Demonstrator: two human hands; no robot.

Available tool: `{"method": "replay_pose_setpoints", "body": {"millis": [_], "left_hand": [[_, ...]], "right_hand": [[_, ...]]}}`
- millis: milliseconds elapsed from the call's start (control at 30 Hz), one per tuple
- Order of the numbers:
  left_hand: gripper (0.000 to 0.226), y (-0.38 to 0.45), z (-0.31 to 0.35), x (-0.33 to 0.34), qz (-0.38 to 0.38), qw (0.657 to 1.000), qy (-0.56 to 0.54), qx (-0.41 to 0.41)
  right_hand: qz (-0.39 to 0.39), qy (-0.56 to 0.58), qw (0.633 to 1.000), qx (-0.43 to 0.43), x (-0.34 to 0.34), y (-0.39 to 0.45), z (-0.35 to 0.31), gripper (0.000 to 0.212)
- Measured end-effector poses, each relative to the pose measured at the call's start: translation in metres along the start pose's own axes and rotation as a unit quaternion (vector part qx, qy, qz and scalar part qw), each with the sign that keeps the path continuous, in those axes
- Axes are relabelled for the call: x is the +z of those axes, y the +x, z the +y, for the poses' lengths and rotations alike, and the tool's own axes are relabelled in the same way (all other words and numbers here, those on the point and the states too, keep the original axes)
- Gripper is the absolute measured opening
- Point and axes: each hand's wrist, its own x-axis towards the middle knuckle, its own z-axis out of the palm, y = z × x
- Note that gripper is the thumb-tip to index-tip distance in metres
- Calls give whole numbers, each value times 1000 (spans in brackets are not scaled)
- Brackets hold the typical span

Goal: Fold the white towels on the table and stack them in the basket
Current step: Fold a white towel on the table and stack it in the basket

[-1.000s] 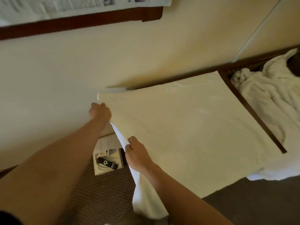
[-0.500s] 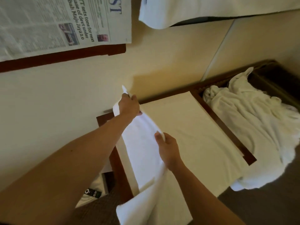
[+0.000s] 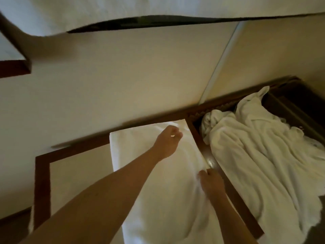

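A white towel [image 3: 158, 191] lies doubled over on the right half of a dark-framed table [image 3: 42, 182], its lower end hanging over the front edge. My left hand [image 3: 168, 142] reaches across and grips the folded layer at its far right corner. At the towel's right edge, nearer to me, my right hand [image 3: 210, 182] pinches the same layer. A crumpled heap of white towels [image 3: 263, 164] lies just right of the table over a dark wooden frame. No basket is clearly visible.
The table's pale inset [image 3: 79, 173] shows left of the towel. A cream wall runs behind the table. White cloth [image 3: 158, 7] hangs across the top of the view, and a dark wooden ledge [image 3: 14, 67] juts in at upper left.
Both hands carried the towel's left edge across to the right side, laying it over itself. The left half of the table is now uncovered, and the view has tilted upward.
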Motion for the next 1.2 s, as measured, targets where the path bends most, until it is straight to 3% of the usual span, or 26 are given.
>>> {"method": "replay_pose_setpoints", "body": {"millis": [67, 133, 200, 333, 467, 667, 733, 800, 833, 867, 933, 1000, 1100, 1200], "left_hand": [[22, 0, -29, -25, 45, 994, 90, 47], [24, -2, -60, -64, 141, 967, 202, 66], [30, -4, -78, -101, 187, 931, 314, 17], [53, -2, -88, -145, 104, 879, 446, -134], [56, 4, -96, -160, 102, 878, 436, -167], [44, 12, -100, -157, 147, 893, 364, -221], [46, 8, -96, -140, 201, 894, 362, -172], [48, -2, -94, -112, 247, 887, 384, -64], [50, -8, -97, -95, 235, 880, 413, -15], [53, -13, -102, -81, 202, 874, 442, 12], [61, -20, -115, -67, 131, 870, 476, -4], [70, -24, -127, -70, 122, 865, 485, -42], [78, -28, -139, -85, 141, 859, 481, -104], [82, -33, -140, -95, 172, 864, 445, -159]], "right_hand": [[-43, -55, 998, 5, -7, 26, -15, 30], [-35, -72, 996, -31, -6, 53, -41, 33], [-41, -97, 991, -83, -1, 79, -71, 36], [-41, -106, 984, -140, 18, 123, -112, 48], [2, -102, 978, -184, 31, 137, -108, 29], [51, -191, 956, -217, 39, 145, -107, 33], [84, -190, 948, -240, 40, 145, -114, 27], [152, -233, 910, -308, 44, 134, -113, 34], [147, -267, 886, -350, 48, 126, -110, 42], [94, -305, 865, -387, 52, 119, -106, 51], [-25, -369, 837, -404, 58, 119, -96, 64], [-66, -390, 844, -364, 55, 138, -89, 70], [-62, -357, 883, -299, 46, 158, -93, 68], [-72, -343, 894, -278, 47, 156, -103, 65]]}}
